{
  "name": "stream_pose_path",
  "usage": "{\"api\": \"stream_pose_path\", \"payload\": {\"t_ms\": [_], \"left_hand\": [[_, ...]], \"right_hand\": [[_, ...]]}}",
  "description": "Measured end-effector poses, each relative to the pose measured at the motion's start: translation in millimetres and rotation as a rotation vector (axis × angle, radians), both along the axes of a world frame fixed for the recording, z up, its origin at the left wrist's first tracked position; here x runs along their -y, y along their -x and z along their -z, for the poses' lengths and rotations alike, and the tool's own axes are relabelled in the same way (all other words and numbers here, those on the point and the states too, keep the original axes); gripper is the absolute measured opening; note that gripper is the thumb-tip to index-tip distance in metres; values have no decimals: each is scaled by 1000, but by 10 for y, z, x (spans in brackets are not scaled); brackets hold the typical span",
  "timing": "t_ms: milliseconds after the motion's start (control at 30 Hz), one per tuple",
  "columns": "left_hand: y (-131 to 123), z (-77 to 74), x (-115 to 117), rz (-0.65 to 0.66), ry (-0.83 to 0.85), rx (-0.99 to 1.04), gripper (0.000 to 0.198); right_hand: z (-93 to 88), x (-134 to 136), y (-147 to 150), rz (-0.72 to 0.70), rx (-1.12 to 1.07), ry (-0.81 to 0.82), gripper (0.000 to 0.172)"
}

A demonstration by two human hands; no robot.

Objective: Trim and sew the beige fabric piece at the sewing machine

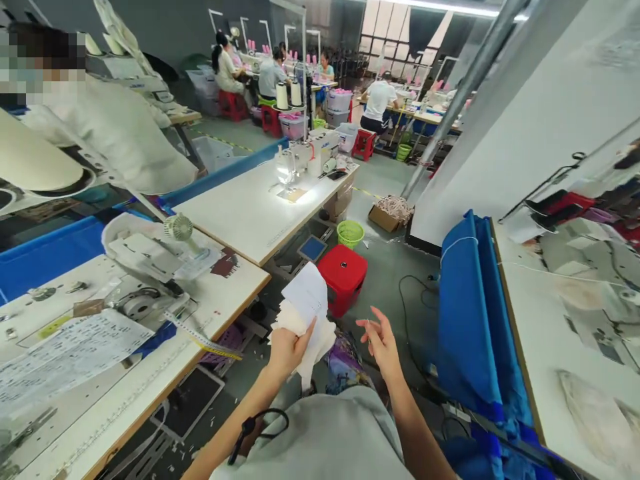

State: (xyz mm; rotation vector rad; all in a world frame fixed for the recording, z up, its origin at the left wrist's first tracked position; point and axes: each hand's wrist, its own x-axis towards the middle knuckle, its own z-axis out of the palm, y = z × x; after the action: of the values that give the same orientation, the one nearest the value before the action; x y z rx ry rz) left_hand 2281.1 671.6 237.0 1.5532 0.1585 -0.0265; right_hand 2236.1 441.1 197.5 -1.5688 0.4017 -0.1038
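Observation:
My left hand [287, 350] grips a stack of cream fabric pieces [323, 337], thumb on top. A white paper sheet [307, 293] with faint marks lies uppermost on the stack; the stack's lower edges are uneven and hang down. To the right, apart from the stack, my right hand [380, 340] is raised with its fingers loosely spread, and I see nothing held in it. Both hands are in front of my body, above the floor between the sewing tables.
A red stool [344, 273] stands ahead, with a green basket [351, 233] behind it. Sewing machines sit on the left table [220, 287] and the one ahead [230, 213]. Blue cloth [465, 313] hangs along the right table. A cable crosses the floor. A co-worker [115, 127] sits left.

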Motion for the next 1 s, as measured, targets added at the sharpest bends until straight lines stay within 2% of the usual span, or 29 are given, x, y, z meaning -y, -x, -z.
{"api": "stream_pose_path", "payload": {"t_ms": [67,100,200,267,367,467,567,633,700,867,933,1000], "left_hand": [[-451,92,-13,14,-58,38,37],[-684,147,14,-14,-38,44,44],[-1506,327,215,-160,165,-11,62],[-2200,433,414,-245,311,-71,67],[-3402,528,723,-377,471,-186,71],[-4531,551,938,-530,556,-266,75],[-5318,525,978,-711,555,-257,73],[-5631,483,909,-825,542,-258,71],[-5825,422,789,-942,510,-244,70],[-6105,271,425,-1267,352,-150,66],[-6191,270,279,-1373,237,-163,63],[-6264,335,115,-1436,117,-174,60]], "right_hand": [[-5,-64,-707,-152,37,23,48],[10,-98,-1080,-234,58,12,46],[139,-187,-2270,-536,63,-154,58],[273,-208,-3107,-692,-20,-328,71],[466,-145,-4376,-705,-196,-554,79],[568,-44,-5526,-776,-342,-646,84],[589,-59,-6388,-942,-455,-672,88],[586,-166,-6778,-1039,-509,-695,89],[584,-336,-7049,-1136,-550,-711,93],[605,-871,-7474,-1362,-582,-704,99],[630,-1089,-7606,-1459,-590,-712,98],[667,-1313,-7726,-1524,-619,-717,97]]}}
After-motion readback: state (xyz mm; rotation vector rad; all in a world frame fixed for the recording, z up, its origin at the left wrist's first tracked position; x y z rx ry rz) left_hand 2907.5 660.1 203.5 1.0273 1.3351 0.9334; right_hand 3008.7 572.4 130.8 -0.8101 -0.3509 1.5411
